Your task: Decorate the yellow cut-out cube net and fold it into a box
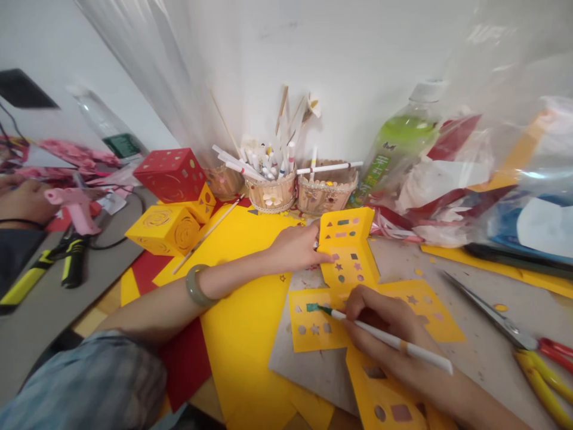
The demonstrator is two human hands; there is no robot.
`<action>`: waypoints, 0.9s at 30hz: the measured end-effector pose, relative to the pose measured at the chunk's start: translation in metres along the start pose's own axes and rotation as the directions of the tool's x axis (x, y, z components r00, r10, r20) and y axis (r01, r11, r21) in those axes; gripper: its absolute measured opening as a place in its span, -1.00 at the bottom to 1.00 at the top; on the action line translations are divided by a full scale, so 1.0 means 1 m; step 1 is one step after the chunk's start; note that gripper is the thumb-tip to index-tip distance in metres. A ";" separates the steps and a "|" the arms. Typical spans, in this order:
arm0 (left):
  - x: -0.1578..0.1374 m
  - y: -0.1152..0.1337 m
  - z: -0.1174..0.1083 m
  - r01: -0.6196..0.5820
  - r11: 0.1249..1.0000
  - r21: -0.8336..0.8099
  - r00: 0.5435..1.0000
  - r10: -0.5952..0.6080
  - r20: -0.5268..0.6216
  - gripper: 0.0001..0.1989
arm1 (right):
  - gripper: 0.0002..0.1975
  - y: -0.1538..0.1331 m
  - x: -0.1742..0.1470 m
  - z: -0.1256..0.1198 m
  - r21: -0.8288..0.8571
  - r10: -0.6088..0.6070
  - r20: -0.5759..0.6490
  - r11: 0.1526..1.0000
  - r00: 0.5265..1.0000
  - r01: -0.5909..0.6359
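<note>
My right hand (380, 322) is closed around a white marker (398, 343) with a green tip. That tip touches a green-coloured rectangle on the left panel of a yellow cut-out paper (299, 340), which has small star, circle and triangle shapes. My left hand (298, 248) grips the left edge of the paper's raised, folded far panel; its fingertips are partly hidden behind it. The lower flap extends beneath my right hand and forearm, which cover part of the paper. A grey board lies under it.
Yellow sheets (246, 358) lie left, near a yellow box (163, 230) and a red box (170, 173). Marker baskets (271, 194) and a green bottle (398, 143) stand behind. Scissors (501, 322) lie right. At far left are a pink glue gun (74, 209) and another person's hand (22, 203).
</note>
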State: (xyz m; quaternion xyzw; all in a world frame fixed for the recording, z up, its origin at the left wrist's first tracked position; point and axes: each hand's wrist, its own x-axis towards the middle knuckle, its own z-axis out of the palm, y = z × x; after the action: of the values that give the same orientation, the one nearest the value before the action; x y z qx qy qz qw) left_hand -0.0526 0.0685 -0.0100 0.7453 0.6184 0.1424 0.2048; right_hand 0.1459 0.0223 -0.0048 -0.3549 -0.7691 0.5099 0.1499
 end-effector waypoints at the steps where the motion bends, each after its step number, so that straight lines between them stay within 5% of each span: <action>1: 0.000 0.000 0.000 0.001 1.000 0.000 1.000 -0.001 0.002 -0.41 | -0.84 0.000 0.000 0.000 -0.011 -0.010 -0.015 1.000 1.000 0.010; 11: 0.000 -0.001 0.001 0.015 1.000 -0.011 1.000 -0.015 0.000 -0.36 | -0.84 -0.002 -0.002 -0.001 0.123 0.008 0.079 0.992 0.997 -0.017; 18: 0.000 0.000 0.000 0.007 1.000 0.006 1.000 -0.007 -0.004 -0.35 | -0.79 -0.001 -0.004 0.000 0.171 0.060 -0.107 0.984 0.992 -0.041; 27: 0.000 -0.001 0.001 0.020 1.000 -0.009 1.000 -0.020 0.001 -0.33 | -0.82 0.002 -0.012 0.007 0.179 0.106 0.034 0.978 0.994 -0.110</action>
State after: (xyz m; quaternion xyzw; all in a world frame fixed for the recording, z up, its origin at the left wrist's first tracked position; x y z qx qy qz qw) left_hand -0.0532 0.0689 -0.0112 0.7383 0.6249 0.1430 0.2097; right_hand 0.1507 0.0101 -0.0075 -0.3749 -0.7010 0.5893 0.1444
